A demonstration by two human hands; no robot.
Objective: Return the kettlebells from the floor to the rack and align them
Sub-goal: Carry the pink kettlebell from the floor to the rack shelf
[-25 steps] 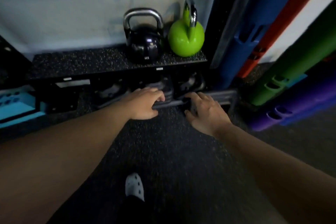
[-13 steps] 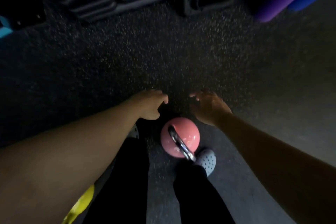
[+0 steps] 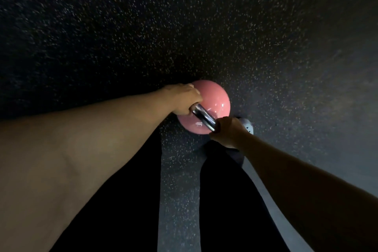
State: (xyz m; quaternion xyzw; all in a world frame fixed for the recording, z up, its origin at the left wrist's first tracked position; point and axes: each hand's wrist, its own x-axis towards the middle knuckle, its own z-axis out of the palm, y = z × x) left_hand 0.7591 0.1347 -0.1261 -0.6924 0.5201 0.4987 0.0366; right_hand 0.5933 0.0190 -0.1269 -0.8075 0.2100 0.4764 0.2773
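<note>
A pink kettlebell [image 3: 214, 100] with a shiny steel handle [image 3: 204, 117] sits on the dark speckled floor between my feet. My left hand [image 3: 184, 98] is closed around the far-left end of the handle. My right hand [image 3: 227, 131] is closed around its near-right end. Whether the bell rests on the floor or is lifted off it cannot be told. The rack is out of view.
Dark speckled rubber floor [image 3: 184, 26] fills the view ahead. My two legs in black trousers [image 3: 225, 200] stand below the bell, and a grey shoe [image 3: 247, 126] shows just right of my right hand.
My view has dropped from the rack down to the floor. Both hands, open above the pink kettlebell half a second ago, have come down and closed on its handle.
</note>
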